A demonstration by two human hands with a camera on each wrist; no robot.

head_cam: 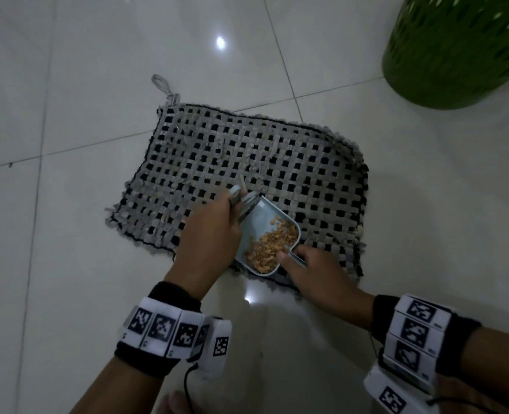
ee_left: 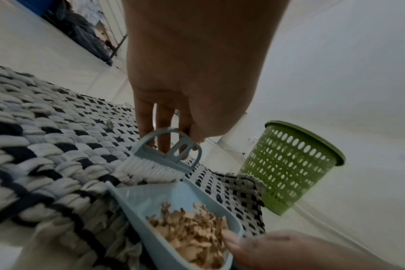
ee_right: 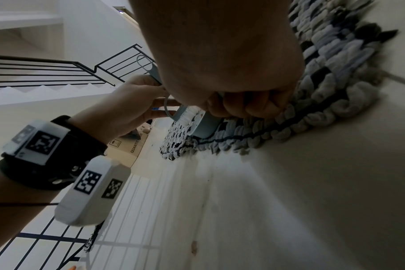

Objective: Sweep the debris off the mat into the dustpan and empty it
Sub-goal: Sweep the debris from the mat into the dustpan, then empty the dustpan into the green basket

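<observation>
A grey and black woven mat (head_cam: 247,162) lies on the tiled floor. On its near edge rests a pale blue dustpan (head_cam: 259,222) holding a heap of tan debris (head_cam: 269,243). My right hand (head_cam: 310,264) grips the dustpan's handle at its near right corner, thumb over the rim. My left hand (head_cam: 214,228) pinches the handle of a small blue brush (ee_left: 166,157), whose white bristles (ee_left: 150,169) touch the mat at the pan's open lip. In the right wrist view the brush (ee_right: 180,113) and the dustpan (ee_right: 206,126) show below my curled right fingers (ee_right: 243,104).
A green perforated bin (head_cam: 456,49) stands on the floor beyond the mat's far right corner, also the green bin (ee_left: 291,164) in the left wrist view. A cardboard box (ee_right: 127,148) and a stair railing (ee_right: 58,71) lie to the left.
</observation>
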